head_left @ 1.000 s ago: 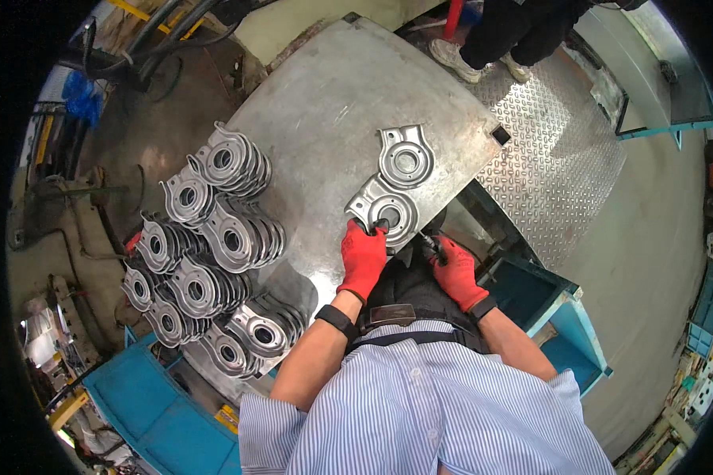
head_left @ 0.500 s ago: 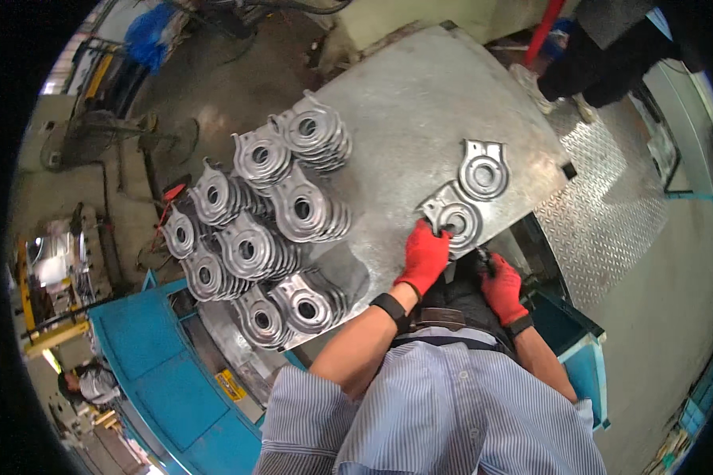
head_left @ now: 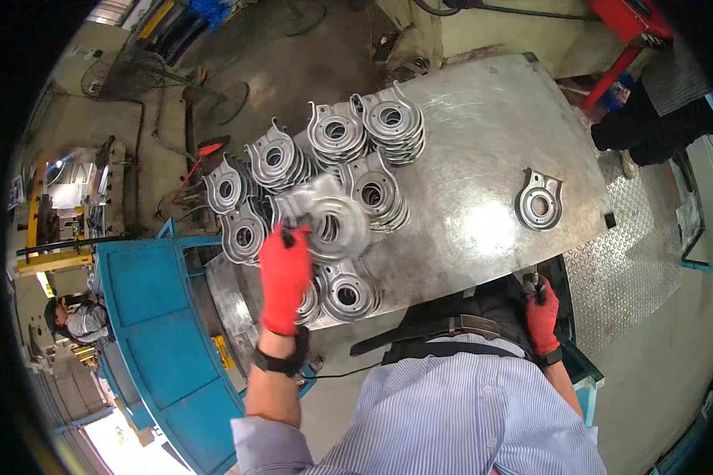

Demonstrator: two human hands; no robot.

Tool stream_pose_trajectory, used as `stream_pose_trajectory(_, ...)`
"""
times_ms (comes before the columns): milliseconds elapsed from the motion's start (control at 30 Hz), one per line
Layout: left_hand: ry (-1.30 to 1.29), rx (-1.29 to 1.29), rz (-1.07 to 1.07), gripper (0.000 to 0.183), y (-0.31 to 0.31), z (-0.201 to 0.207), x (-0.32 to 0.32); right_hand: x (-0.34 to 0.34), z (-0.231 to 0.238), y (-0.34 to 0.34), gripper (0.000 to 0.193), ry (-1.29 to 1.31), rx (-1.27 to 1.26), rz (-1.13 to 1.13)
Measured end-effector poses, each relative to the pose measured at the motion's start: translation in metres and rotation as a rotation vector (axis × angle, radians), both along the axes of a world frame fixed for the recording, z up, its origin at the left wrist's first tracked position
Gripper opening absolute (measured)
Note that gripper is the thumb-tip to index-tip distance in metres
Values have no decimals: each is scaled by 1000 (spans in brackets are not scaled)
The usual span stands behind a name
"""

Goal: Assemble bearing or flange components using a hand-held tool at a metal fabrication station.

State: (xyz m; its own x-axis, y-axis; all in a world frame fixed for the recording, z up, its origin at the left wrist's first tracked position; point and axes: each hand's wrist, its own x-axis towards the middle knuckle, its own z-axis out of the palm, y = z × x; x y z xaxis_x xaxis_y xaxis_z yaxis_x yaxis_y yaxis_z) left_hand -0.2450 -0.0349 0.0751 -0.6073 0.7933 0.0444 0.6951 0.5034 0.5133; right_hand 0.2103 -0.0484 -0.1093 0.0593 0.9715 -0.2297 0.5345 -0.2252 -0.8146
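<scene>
My left hand (head_left: pixel 287 269), in a red glove, grips the edge of a stamped metal bracket (head_left: pixel 337 226) with a round hole. The bracket is smeared by motion and hangs over the stacked brackets (head_left: pixel 379 192) on the left of the table. At the table's front edge, my right hand (head_left: pixel 541 310), also red-gloved, is closed around a small dark tool (head_left: pixel 537 285) with a thin tip; its exact kind is unclear. One single bracket (head_left: pixel 540 203) lies flat near the right end of the table, just beyond my right hand.
The metal table (head_left: pixel 483 142) runs across the middle. A blue metal cabinet (head_left: pixel 154 317) stands at the left. Another person's dark-clothed legs (head_left: pixel 657 127) are at the far right, by a diamond-plate floor panel (head_left: pixel 618 229). A red post (head_left: pixel 610 77) rises behind the table.
My left hand has lifted one of the two brackets at the right and carried it left over the stacks. My right hand stays near the front edge with the tool. The view has shifted.
</scene>
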Motion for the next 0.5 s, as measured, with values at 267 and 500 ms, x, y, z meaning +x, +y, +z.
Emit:
stream_pose_trajectory(267,487,-247,-29,40,10,-9,-76,-10,4,-4,27,-17,44,35)
stream_pose_trajectory(500,627,-184,-55,53,11,-1,-74,-3,-1,-13,33,7,-20,-51)
